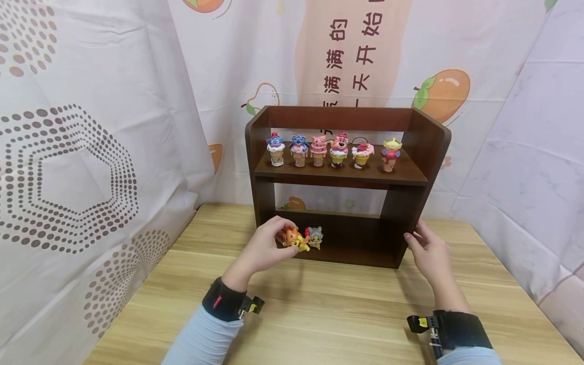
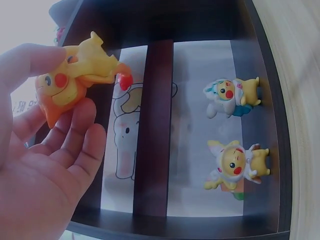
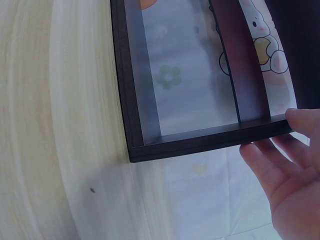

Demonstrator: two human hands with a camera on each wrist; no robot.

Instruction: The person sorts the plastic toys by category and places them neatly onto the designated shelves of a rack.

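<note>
My left hand (image 1: 266, 246) pinches an orange-hooded yellow toy figurine (image 2: 65, 82) between thumb and fingers, in front of the lower left compartment of a dark brown wooden shelf (image 1: 433, 142). The held figurine is tipped over, with a small red ball at one end. In the left wrist view, a figurine with a white and teal hood (image 2: 232, 97) and another with a white and yellow hood (image 2: 237, 165) stand on the lower board. My right hand (image 1: 431, 253) grips the shelf's right side panel (image 3: 200, 145), thumb on one face and fingers on the other.
Several ice-cream-cone figurines, among them a pink bear (image 1: 339, 149) and a green three-eyed one (image 1: 391, 154), line the upper board. The shelf stands on a wood-grain table (image 1: 328, 304) before a printed curtain (image 1: 219, 61).
</note>
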